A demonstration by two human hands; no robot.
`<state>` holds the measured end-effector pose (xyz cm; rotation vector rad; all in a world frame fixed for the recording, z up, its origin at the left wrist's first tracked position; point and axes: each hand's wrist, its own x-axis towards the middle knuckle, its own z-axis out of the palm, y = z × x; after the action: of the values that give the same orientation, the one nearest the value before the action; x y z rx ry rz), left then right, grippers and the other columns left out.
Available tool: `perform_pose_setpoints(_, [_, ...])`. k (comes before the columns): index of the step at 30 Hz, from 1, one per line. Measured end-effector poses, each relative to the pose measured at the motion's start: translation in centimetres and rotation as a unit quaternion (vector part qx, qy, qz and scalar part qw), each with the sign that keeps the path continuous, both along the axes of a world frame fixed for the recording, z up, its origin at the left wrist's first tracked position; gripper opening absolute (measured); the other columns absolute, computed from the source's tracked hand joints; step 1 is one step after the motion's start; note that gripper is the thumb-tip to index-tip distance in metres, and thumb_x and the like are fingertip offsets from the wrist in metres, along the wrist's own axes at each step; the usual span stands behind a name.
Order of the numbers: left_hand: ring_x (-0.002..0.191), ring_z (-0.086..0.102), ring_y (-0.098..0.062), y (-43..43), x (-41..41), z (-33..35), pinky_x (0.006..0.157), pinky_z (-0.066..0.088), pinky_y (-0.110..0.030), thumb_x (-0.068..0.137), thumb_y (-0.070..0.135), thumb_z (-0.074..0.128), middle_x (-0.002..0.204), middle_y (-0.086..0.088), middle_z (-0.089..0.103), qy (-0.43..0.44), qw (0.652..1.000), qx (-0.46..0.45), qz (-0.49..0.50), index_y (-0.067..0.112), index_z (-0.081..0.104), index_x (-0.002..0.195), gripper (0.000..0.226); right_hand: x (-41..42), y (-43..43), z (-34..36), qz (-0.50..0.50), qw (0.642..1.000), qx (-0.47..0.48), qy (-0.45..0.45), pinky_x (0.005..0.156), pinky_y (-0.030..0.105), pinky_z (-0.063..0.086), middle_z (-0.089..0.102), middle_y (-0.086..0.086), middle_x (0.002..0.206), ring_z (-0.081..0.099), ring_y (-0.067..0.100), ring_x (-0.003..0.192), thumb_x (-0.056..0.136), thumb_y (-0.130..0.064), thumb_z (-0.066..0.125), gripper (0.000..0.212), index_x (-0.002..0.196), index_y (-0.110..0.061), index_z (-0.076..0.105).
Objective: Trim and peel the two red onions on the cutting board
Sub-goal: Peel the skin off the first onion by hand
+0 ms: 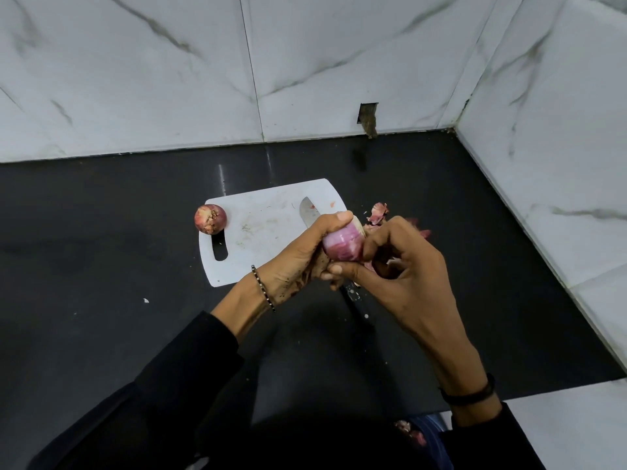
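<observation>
At the left edge of the board, touching its handle slot, the whole onion sits unpeeled: dry, mottled red-brown skin, rough root tuft facing up. It waits its turn. The knife lies on the board's right part, blade pointing far, its handle running near under the hands. Just right of it and above the board's right edge, the left grip curls round the held onion, thumb over the far end. This onion looks mostly bare, glossy and pale purple with a whiter band toward the far end, so peeling seems well along. The right grip is closed at the onion's near right side, thumb beneath, fingers seemingly pinching a loose skin. To do this well, the left should hold firm and turn the onion while the right pulls the skin along the layers, from one trimmed end toward the other, so it comes off whole without tearing flesh. Torn skins lie on the dark table just right of the board.
</observation>
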<state>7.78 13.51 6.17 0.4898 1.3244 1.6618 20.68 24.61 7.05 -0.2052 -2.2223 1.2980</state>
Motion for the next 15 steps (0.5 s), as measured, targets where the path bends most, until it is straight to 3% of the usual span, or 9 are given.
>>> perform_pose_setpoints(3, [0.060, 0.045, -0.024, -0.4, 0.4, -0.1, 0.051, 0.047, -0.027, 0.065, 0.061, 0.075, 0.081, -0.017, 0.061, 0.009, 1.000, -0.011, 0.007, 0.002, 0.055, 0.111, 0.077, 0.6, -0.4, 0.0, 0.005, 0.999, -0.039, -0.006, 0.058, 0.048, 0.052, 0.060, -0.003, 0.092, 0.059, 0.029, 0.076, 0.071, -0.049, 0.083, 0.046, 0.093, -0.018, 0.057])
perform_pose_setpoints(5, [0.061, 0.047, -0.023, -0.8, 0.7, -0.1, 0.051, 0.048, -0.027, 0.069, 0.058, 0.069, 0.081, -0.011, 0.064, 0.012, 1.000, -0.016, 0.001, 0.005, 0.053, 0.113, 0.071, 0.9, -0.7, 0.1, 0.009, 1.000, -0.027, -0.001, 0.057, 0.046, 0.052, 0.059, -0.004, 0.095, 0.057, 0.026, 0.074, 0.072, -0.045, 0.084, 0.046, 0.098, -0.017, 0.058])
perform_pose_setpoints(9, [0.056, 0.058, -0.015, -1.0, 1.4, -0.2, 0.049, 0.049, -0.028, 0.069, 0.056, 0.069, 0.088, -0.012, 0.063, 0.008, 0.999, -0.023, 0.029, -0.001, 0.044, 0.130, 0.087, 1.4, -0.8, 0.1, 0.007, 1.000, -0.014, -0.011, 0.059, 0.042, 0.054, 0.059, -0.008, 0.098, 0.059, 0.021, 0.077, 0.072, -0.048, 0.083, 0.049, 0.103, -0.018, 0.058])
perform_pose_setpoints(12, [0.052, 0.055, -0.014, -1.2, 1.7, 0.0, 0.048, 0.049, -0.027, 0.070, 0.055, 0.069, 0.083, -0.009, 0.064, 0.002, 1.000, -0.011, 0.029, 0.007, 0.050, 0.120, 0.072, 1.7, -0.9, 0.4, 0.005, 1.000, -0.013, -0.024, 0.060, 0.043, 0.055, 0.059, -0.011, 0.099, 0.060, 0.019, 0.078, 0.071, -0.051, 0.081, 0.052, 0.106, -0.021, 0.058])
perform_pose_setpoints(15, [0.059, 0.056, -0.017, -1.2, 1.8, 0.1, 0.049, 0.050, -0.027, 0.068, 0.057, 0.069, 0.089, -0.011, 0.065, 0.001, 0.999, -0.019, 0.026, 0.008, 0.049, 0.123, 0.076, 1.7, -0.9, 0.7, 0.001, 0.999, -0.015, -0.033, 0.060, 0.045, 0.054, 0.060, -0.008, 0.099, 0.061, 0.021, 0.076, 0.070, -0.049, 0.084, 0.054, 0.107, -0.019, 0.059])
